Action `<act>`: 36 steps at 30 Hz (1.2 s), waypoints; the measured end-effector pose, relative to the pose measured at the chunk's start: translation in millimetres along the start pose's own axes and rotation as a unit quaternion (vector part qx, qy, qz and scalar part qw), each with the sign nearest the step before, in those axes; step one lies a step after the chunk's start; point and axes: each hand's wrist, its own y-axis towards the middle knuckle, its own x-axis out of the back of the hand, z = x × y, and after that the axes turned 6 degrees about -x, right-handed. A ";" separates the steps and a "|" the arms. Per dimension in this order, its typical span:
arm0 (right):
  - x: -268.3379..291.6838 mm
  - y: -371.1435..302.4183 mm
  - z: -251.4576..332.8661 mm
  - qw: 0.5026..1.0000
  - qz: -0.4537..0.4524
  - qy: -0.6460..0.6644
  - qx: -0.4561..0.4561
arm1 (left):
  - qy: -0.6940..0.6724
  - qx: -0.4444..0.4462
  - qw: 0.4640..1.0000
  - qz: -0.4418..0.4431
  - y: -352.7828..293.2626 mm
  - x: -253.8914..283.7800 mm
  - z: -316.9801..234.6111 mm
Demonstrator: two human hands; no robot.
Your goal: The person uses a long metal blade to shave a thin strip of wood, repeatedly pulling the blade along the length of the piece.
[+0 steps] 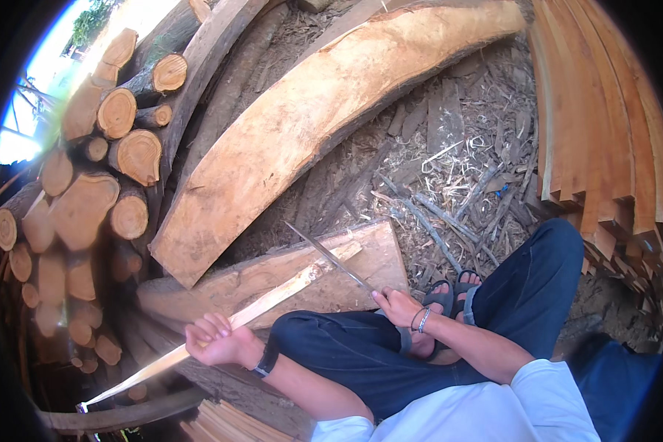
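My left hand (217,340) is closed around a long, pale wooden stick (278,300), whose thin end reaches down to the lower left. The stick's far end lies over a flat wooden slab (379,269) in front of my knees. In my right hand (399,306) is a long-bladed knife (335,259), its grip hidden by the fingers. The blade points up and left and crosses the stick near its far end; I cannot tell whether the two touch. A dark band circles my left wrist, and thin bracelets circle the right.
Cut logs (136,156) are piled at the left. A big curved slab (309,118) stretches across the far side. Stacked planks (589,110) stand at the right. Bark, shavings and loose sticks (435,225) cover the ground near my sandalled feet (440,293).
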 end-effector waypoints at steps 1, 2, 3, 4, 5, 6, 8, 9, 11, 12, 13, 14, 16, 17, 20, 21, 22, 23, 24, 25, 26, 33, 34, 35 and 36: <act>-0.2 -0.6 2.5 1.000 -0.003 -0.002 -0.008 | -0.001 0.001 1.000 -0.002 -0.5 -0.7 -0.4; -0.1 -2.7 4.1 1.000 0.004 -0.006 -0.004 | -0.001 0.003 1.000 -0.006 -0.6 0.0 -0.5; 0.2 -5.6 6.0 1.000 0.012 -0.011 0.000 | 0.001 -0.001 1.000 -0.003 -0.2 1.1 -0.7; -0.2 -6.9 6.8 1.000 0.020 -0.015 0.004 | 0.003 -0.006 1.000 0.000 0.4 2.5 -1.0; -1.3 -3.9 0.2 1.000 0.008 -0.004 0.008 | 0.003 -0.006 1.000 0.005 -0.2 1.5 -0.5; -1.6 3.8 -8.1 1.000 -0.004 0.007 0.016 | 0.003 -0.006 1.000 0.005 -0.7 -0.7 -0.2; -2.7 6.8 -10.7 1.000 -0.007 0.012 0.016 | 0.005 -0.006 1.000 0.000 -1.0 -2.0 0.5; -2.9 2.7 -4.6 1.000 0.002 0.006 0.009 | 0.006 -0.006 1.000 0.002 0.1 0.2 0.2; -2.8 -0.7 -0.8 1.000 0.011 -0.008 0.011 | 0.009 -0.003 1.000 0.005 1.6 4.1 -0.1; -3.3 -1.5 -2.5 1.000 0.011 -0.016 0.019 | 0.005 -0.003 1.000 0.008 1.6 4.8 0.3; -3.6 -2.1 -4.1 0.999 0.011 -0.023 0.028 | 0.001 -0.003 1.000 0.011 1.5 5.2 0.6; -4.1 1.4 -9.4 1.000 0.001 -0.011 0.020 | -0.005 -0.002 1.000 0.016 0.9 3.8 0.5; -2.9 15.5 -20.1 1.000 -0.021 0.015 0.012 | 0.004 0.006 1.000 0.010 -1.1 -3.2 -0.9; -1.9 13.0 -15.2 1.000 -0.024 0.007 -0.011 | 0.010 0.009 1.000 0.004 -0.4 -3.1 -0.2; -3.7 -3.0 -15.1 0.999 -0.002 -0.001 0.032 | -0.008 0.005 1.000 0.014 -1.2 1.9 -0.7; 1.9 -3.9 -6.9 0.999 0.025 -0.008 0.022 | -0.002 0.003 1.000 0.014 -1.6 3.5 0.1; -2.1 -0.5 -13.9 1.000 0.017 0.006 0.021 | 0.004 0.002 1.000 0.014 -1.0 4.5 1.1; -3.2 6.5 -14.6 0.999 0.006 0.023 0.025 | 0.006 -0.003 1.000 0.018 0.1 1.2 0.9; -4.6 10.7 -16.4 0.999 -0.005 0.040 0.029 | 0.006 0.001 1.000 0.011 0.0 -1.2 0.5; -7.8 10.8 -19.0 0.999 -0.007 0.042 0.022 | 0.007 0.006 1.000 0.003 -0.3 -3.5 0.1; -9.6 5.9 -11.9 0.999 -0.005 0.042 0.014 | 0.010 0.009 1.000 -0.007 0.0 -2.3 -0.2; -14.8 9.6 -15.8 0.999 0.001 0.036 0.000 | 0.009 -0.001 1.000 -0.009 2.5 3.2 0.4; -17.1 9.3 -15.0 0.999 0.000 0.042 0.007 | 0.012 -0.004 1.000 -0.015 3.5 2.3 0.1; -19.8 6.5 -9.6 0.999 0.001 0.047 0.014 | 0.016 -0.006 1.000 -0.023 4.8 3.0 0.7; -20.0 3.5 -5.2 0.998 0.001 0.052 0.021 | 0.014 -0.009 0.999 -0.029 6.9 6.2 1.5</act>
